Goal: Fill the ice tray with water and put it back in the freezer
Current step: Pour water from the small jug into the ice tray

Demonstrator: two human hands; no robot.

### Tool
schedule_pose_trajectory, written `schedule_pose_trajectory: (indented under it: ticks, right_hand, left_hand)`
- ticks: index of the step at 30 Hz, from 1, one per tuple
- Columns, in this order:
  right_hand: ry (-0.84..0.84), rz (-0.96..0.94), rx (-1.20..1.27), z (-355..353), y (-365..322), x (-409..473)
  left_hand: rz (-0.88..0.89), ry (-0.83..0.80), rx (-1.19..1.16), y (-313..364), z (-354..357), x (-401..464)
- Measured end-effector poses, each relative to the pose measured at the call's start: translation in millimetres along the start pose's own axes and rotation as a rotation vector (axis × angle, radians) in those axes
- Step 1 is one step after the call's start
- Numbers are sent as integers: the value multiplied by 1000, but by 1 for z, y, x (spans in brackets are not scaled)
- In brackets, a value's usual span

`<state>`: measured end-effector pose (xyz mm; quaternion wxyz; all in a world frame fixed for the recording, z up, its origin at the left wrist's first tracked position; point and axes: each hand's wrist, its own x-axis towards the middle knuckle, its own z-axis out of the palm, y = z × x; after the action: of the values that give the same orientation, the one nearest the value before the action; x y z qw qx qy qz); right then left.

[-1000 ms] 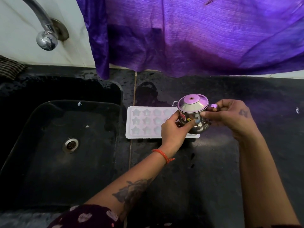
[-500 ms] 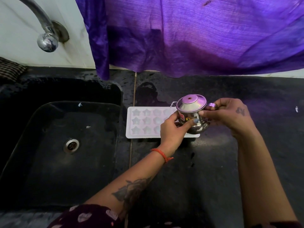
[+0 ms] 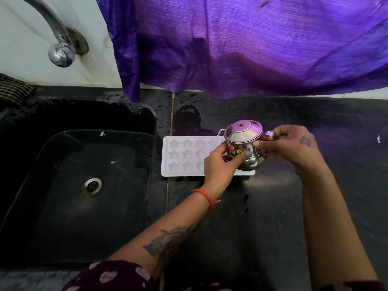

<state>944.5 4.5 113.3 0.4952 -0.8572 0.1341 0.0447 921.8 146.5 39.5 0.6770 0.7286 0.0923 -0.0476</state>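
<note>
So, head view: white plastic tray (image 3: 184, 156) with star-shaped cells lies flat on the dark speckled stone counter (image 3: 262, 217), just right of the black sink (image 3: 69, 206). Both hands grip a shiny round steel pot (image 3: 244, 143) with a domed lid over the tray's right end: left hand (image 3: 220, 166) curled round its body, right hand (image 3: 291, 143) pinching the handle side. Glossy purple cloth (image 3: 252, 43) hangs behind, chrome tap (image 3: 60, 53) upper left.

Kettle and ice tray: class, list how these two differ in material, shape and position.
The kettle is shiny metal; the ice tray is matt pale plastic. The kettle is round and lidded; the ice tray is flat with open star-shaped pockets. The left hand and right hand hold the kettle; the ice tray lies on the counter.
</note>
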Motion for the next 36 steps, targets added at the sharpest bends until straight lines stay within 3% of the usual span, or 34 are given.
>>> schedule_pose_trajectory:
  ticks: [13, 36]
  right_hand:
    - [-40, -5, 234, -5, 13, -5]
    - [28, 72, 82, -19, 11, -6]
  left_hand:
    - [65, 5, -2, 3, 4, 3]
    - [-21, -101, 41, 1, 20, 1]
